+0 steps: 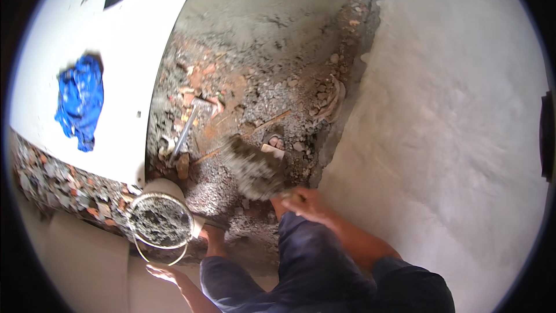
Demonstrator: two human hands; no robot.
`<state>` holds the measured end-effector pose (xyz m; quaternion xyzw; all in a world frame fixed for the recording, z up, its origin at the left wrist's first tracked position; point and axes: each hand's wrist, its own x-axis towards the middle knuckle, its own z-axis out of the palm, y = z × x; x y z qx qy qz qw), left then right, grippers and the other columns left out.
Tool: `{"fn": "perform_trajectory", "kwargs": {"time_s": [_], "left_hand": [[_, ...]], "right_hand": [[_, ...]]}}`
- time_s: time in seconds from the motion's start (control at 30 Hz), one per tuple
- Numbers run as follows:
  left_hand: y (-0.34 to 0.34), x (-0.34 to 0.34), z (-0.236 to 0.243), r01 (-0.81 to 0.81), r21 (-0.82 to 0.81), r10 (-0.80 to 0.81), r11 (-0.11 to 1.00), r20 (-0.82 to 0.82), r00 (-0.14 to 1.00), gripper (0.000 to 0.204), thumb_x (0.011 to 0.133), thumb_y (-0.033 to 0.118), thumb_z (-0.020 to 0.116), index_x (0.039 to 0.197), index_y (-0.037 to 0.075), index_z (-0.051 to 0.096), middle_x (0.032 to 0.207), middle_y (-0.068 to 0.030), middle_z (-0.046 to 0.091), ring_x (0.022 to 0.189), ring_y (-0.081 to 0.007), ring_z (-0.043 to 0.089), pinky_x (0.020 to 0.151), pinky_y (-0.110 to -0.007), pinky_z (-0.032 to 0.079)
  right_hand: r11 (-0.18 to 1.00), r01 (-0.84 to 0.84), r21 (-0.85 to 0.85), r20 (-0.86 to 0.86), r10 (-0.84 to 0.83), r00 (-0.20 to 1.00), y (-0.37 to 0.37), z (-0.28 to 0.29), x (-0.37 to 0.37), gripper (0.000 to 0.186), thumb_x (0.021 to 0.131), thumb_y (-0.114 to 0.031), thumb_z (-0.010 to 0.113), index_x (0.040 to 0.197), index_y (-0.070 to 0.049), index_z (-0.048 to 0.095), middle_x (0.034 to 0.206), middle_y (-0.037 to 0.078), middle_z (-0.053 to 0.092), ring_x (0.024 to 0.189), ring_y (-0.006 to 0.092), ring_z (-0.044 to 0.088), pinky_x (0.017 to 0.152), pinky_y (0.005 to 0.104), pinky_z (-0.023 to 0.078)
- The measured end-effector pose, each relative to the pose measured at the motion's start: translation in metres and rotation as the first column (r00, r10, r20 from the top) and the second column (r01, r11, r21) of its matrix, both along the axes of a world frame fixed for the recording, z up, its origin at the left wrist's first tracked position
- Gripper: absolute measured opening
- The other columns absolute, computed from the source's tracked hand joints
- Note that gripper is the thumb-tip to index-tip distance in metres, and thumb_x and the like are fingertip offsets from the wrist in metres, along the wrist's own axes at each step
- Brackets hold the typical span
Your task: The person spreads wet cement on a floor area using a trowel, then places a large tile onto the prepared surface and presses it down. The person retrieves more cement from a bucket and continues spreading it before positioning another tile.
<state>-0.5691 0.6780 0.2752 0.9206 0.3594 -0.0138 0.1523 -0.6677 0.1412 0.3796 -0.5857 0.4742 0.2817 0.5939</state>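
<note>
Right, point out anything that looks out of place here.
The hammer-like tool seems misplaced, lying loose in the rubble beyond the bucket. The crumpled blue bundle also looks stray against the bright white surface.

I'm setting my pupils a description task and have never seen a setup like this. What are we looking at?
There's no machine: these are a person's bare hands, seen by a wide camera on their head looking down, so straight edges bend. The right hand holds a blurred, trowel-like tool, apparently loaded. The left hand is open beside a bucket of grey mix. Rubble covers the ground, with a hammer on it. Crumpled blue material lies on a white surface.
</note>
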Motion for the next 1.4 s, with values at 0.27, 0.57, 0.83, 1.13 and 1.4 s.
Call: {"fn": "perform_trajectory", "kwargs": {"time_s": [0.27,0.57,0.83,1.13,1.4], "left_hand": [[-0.163,0.037,0.102,0.542,0.100,-0.538,0.834,-0.069,0.840,0.063,0.094,0.038,0.052,0.140,0.000,0.031,0.141,-0.0258,0.034,0.127,-0.0391,0.039,0.103,-0.047,0.036],[-0.360,0.027,0.121,0.478,-0.470,-0.541,0.742,0.002,0.841,0.057,0.096,0.032,0.050,0.139,-0.002,0.035,0.140,-0.0201,0.037,0.128,-0.0292,0.039,0.106,-0.041,0.033],[-0.400,-0.050,0.077,0.118,-0.856,-0.475,0.503,-0.161,0.865,0.061,0.092,0.017,0.057,0.141,-0.003,0.027,0.141,-0.0205,0.039,0.130,-0.0290,0.040,0.107,-0.040,0.031],[-0.310,-0.090,0.048,0.124,-0.748,-0.515,0.652,-0.316,0.797,0.052,0.090,0.031,0.059,0.128,-0.001,0.048,0.127,-0.0233,0.051,0.120,-0.0350,0.048,0.101,-0.040,0.037],[-0.283,-0.080,0.063,-0.406,-0.839,0.037,0.363,-0.422,0.906,0.055,0.094,0.038,0.053,0.128,-0.004,0.046,0.128,-0.0251,0.050,0.122,-0.0344,0.047,0.103,-0.039,0.035]], "right_hand": [[0.703,0.611,-0.365,0.121,-0.614,0.780,-0.191,-0.001,-0.005,0.031,0.088,-0.030,0.062,0.102,-0.002,0.062,0.071,0.003,0.056,0.054,0.0102,0.052,0.047,0.0275,0.042],[0.582,0.242,-0.776,0.019,-0.362,0.932,-0.326,-0.151,0.076,0.044,0.091,-0.033,0.055,0.118,0.002,0.049,0.110,0.021,0.058,0.103,0.0369,0.057,0.087,0.0432,0.044],[0.736,-0.053,-0.675,-0.195,-0.108,0.975,-0.189,-0.072,-0.025,0.041,0.086,-0.035,0.058,0.111,-0.002,0.056,0.099,0.019,0.064,0.090,0.0404,0.060,0.079,0.0461,0.047],[0.184,-0.688,-0.702,0.120,0.983,0.141,0.025,-0.017,0.172,0.035,0.087,-0.033,0.062,0.113,-0.010,0.058,0.088,0.014,0.063,0.070,0.0250,0.066,0.056,0.0346,0.053],[-0.812,-0.164,-0.560,-0.536,0.506,-0.675,0.259,-0.069,0.264,0.026,0.080,-0.007,0.060,0.105,0.001,0.063,0.086,0.010,0.069,0.074,0.0165,0.068,0.060,0.0255,0.054]]}}
